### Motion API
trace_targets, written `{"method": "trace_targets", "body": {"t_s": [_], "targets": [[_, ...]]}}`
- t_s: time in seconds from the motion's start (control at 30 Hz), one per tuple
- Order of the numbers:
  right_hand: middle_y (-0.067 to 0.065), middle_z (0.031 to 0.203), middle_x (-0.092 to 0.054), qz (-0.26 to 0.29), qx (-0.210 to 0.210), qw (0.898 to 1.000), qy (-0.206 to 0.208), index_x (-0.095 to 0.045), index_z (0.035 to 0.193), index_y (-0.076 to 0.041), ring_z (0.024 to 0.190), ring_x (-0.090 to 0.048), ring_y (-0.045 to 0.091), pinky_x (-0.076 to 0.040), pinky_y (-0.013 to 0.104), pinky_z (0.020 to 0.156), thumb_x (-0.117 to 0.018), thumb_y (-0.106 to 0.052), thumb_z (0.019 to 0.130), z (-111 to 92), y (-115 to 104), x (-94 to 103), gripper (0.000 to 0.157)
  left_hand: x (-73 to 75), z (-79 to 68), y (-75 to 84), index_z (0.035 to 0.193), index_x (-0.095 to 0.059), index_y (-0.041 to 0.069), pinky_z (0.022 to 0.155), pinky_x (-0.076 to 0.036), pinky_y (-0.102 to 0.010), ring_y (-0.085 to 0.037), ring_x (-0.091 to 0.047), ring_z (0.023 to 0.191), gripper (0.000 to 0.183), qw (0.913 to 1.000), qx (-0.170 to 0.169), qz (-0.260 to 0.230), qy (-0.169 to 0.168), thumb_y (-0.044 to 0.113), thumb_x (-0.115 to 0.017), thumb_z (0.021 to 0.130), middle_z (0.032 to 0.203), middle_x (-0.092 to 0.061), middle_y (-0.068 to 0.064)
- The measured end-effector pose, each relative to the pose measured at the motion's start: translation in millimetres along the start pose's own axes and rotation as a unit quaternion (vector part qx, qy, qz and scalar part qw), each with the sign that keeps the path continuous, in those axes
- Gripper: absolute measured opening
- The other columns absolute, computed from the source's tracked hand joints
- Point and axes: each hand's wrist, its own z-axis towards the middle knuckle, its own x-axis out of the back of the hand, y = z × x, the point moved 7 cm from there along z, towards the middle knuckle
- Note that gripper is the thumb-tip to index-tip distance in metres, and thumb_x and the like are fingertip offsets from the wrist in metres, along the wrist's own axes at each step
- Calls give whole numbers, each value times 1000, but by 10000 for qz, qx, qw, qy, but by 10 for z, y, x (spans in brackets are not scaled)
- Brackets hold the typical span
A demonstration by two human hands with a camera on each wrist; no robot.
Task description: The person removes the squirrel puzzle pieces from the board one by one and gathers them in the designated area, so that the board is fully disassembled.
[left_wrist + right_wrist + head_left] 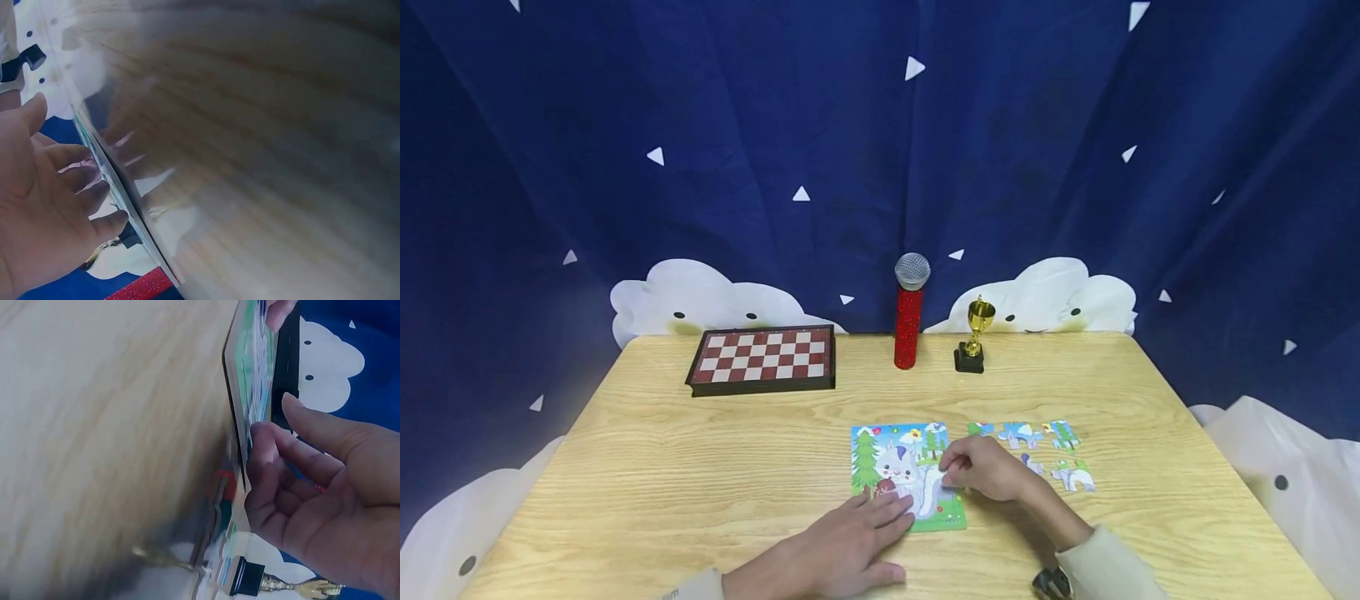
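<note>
- Both wrist views are blurred and steeply tilted; the table shows there as smeared wood grain, and the puzzle board only edge-on.
- The puzzle piece under the right hand's fingers is mostly covered; its picture cannot be made out.
- One loose piece just beyond the right hand is half hidden behind the knuckles; both forearms are cut off by the head view's lower edge.
- The left hand lies palm down on the table, fingers straight and slightly spread, fingertips resting on the board's near edge.
- The right hand arches over the board's right edge, fingers curled and pinching the piece against the board.
- Loose pieces lie in two short rows just to the right of the right hand.
- Far beyond both hands stand a chessboard, a microphone and a trophy.
</note>
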Motion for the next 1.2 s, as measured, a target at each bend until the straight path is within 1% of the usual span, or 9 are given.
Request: {"method": "trace_targets", "body": {"t_s": [0.13, 0.37, 0.5, 0.67, 0.77, 0.93, 1.13, 1.2], "targets": [[-2, 75, -59, 45, -38, 10000, -36, -69, 92, -3, 66, -50, 6, -43, 18, 57, -70, -12, 83, 20, -27, -54, 12, -24, 6, -3, 146, -37, 11, 111, -33, -46, -21, -30, 143, 67, 10000, -27, -17, -95, 56, -25, 98, 155, -30, -6], [-2, 73, -58, -129, -96, 9999, -46, -68, 90, -3, 65, -50, 8, -42, 19, 56, -69, -8, 83, 33, -71, -88, 9, -25, 28, -1, 145, -39, 10, 110, -35, -46, -21, -32, 142, 67, 9998, -58, 5, -179, 57, -24, 98, 154, -32, -6], [-1, 72, -58, -132, -117, 9998, -55, -67, 88, -3, 64, -50, 8, -42, 18, 56, -69, -5, 82, 31, -86, -95, 7, -31, 39, -3, 145, -39, 11, 110, -36, -46, -21, -32, 143, 68, 9995, -15, -107, -288, 58, -24, 98, 155, -32, -6], [-2, 72, -58, -227, -108, 9997, -42, -66, 84, -6, 64, -50, 7, -41, 18, 56, -70, -7, 81, 43, -90, -104, 5, -44, 44, -14, 146, -37, 12, 109, -37, -45, -21, -31, 143, 69, 9988, 47, -211, -431, 59, -25, 97, 155, -31, -5], [-3, 72, -57, -189, -110, 9998, -43, -65, 83, -8, 64, -49, 7, -41, 18, 56, -71, -9, 82, 51, -85, -106, 6, -42, 43, -18, 146, -37, 12, 109, -38, -44, -20, -30, 143, 69, 9985, 75, -249, -491, 59, -26, 97, 155, -30, -4], [-2, 71, -55, -98, -33, 9999, -14, -63, 83, -8, 64, -48, 7, -40, 19, 56, -71, -10, 83, 60, -87, -99, 8, -26, 40, -19, 146, -37, 13, 109, -38, -44, -20, -30, 143, 68, 9980, 113, -322, -526, 59, -29, 97, 156, -30, -4], [-3, 69, -55, -163, 89, 9997, 134, -62, 79, -9, 63, -48, 7, -41, 19, 55, -73, -7, 80, 66, -109, -75, 11, -16, 43, -11, 146, -39, 13, 109, -38, -42, -19, -31, 143, 67, 9985, 107, -230, -494, 58, -31, 97, 155, -32, -3], [-3, 69, -56, -42, 65, 9999, 127, -62, 79, -8, 63, -49, 7, -42, 19, 55, -73, -6, 79, 67, -107, -74, 11, -17, 44, -10, 146, -39, 13, 109, -38, -42, -19, -31, 143, 67, 9984, 121, -235, -500, 58, -32, 96, 155, -31, -3]]}}
